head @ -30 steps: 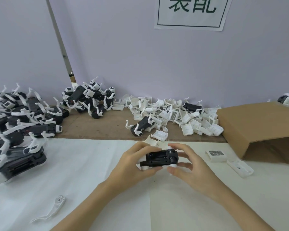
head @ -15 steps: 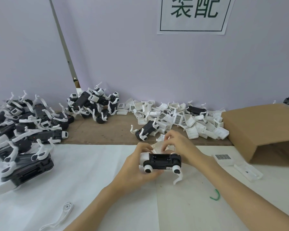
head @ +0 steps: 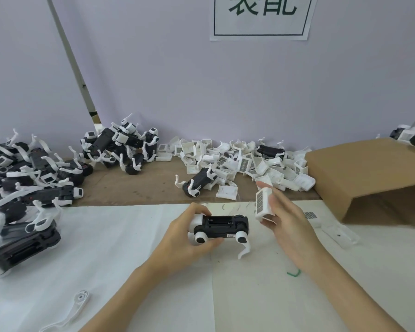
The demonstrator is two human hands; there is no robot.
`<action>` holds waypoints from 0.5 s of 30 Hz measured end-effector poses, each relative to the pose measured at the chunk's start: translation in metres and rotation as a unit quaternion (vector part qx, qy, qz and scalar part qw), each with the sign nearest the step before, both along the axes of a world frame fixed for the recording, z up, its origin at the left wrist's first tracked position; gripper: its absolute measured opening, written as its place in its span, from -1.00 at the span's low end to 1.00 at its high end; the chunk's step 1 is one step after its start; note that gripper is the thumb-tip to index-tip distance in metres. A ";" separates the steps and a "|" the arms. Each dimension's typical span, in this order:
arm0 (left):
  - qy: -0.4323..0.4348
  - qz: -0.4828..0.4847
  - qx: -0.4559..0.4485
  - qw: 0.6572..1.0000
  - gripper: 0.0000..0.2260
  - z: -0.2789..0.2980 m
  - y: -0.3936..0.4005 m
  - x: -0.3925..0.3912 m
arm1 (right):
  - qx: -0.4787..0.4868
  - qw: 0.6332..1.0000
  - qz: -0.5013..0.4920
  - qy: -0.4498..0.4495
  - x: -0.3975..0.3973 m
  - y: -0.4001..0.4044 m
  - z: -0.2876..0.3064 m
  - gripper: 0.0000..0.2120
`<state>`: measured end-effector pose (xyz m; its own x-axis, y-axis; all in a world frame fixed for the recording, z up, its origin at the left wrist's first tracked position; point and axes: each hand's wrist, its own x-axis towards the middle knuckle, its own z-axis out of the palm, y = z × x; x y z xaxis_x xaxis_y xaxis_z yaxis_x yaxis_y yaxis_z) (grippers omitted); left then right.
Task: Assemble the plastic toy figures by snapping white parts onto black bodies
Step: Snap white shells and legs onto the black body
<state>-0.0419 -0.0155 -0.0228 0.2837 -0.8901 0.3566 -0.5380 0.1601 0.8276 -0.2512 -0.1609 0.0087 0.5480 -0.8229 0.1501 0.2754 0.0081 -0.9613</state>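
Note:
My left hand (head: 182, 238) grips a black toy body (head: 222, 226) by its left end, above the white table sheet (head: 130, 259). The body has white round joints at its corners and one white leg hanging at its right. An open recess shows on its top. My right hand (head: 288, 221) holds a white cover part (head: 263, 202) with a barcode label, upright, just right of the body and apart from it. A heap of white cover parts (head: 247, 164) lies behind on the brown board.
Assembled black-and-white figures are piled at the left (head: 22, 183) and at the back (head: 122, 149). One figure (head: 198, 183) lies alone on the board. A cardboard box (head: 369, 178) lies at the right. A loose white leg (head: 74, 307) and a green wire twist (head: 294, 273) lie on the sheet.
My right hand reached back to the heap, took a white cover part and has brought it forward beside the body. The left hand has kept holding the black body.

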 end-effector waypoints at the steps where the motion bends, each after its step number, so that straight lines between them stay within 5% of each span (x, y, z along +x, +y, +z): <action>1: -0.001 0.000 0.000 1.000 -0.60 0.000 0.000 0.000 | -0.004 1.000 0.008 -0.020 0.001 0.003 0.004 -0.73; 5: -0.001 0.003 0.002 1.000 -0.58 0.001 0.000 0.000 | -0.043 0.998 0.014 -0.051 0.007 0.021 0.008 -0.76; 10: -0.002 0.001 -0.008 1.000 -0.55 0.001 0.000 -0.001 | -0.241 0.960 0.012 0.144 0.019 0.043 -0.009 -0.79; 15: 0.004 0.001 -0.012 1.000 -0.52 0.001 0.000 -0.002 | -0.342 0.922 0.002 0.180 0.020 0.044 -0.016 -0.73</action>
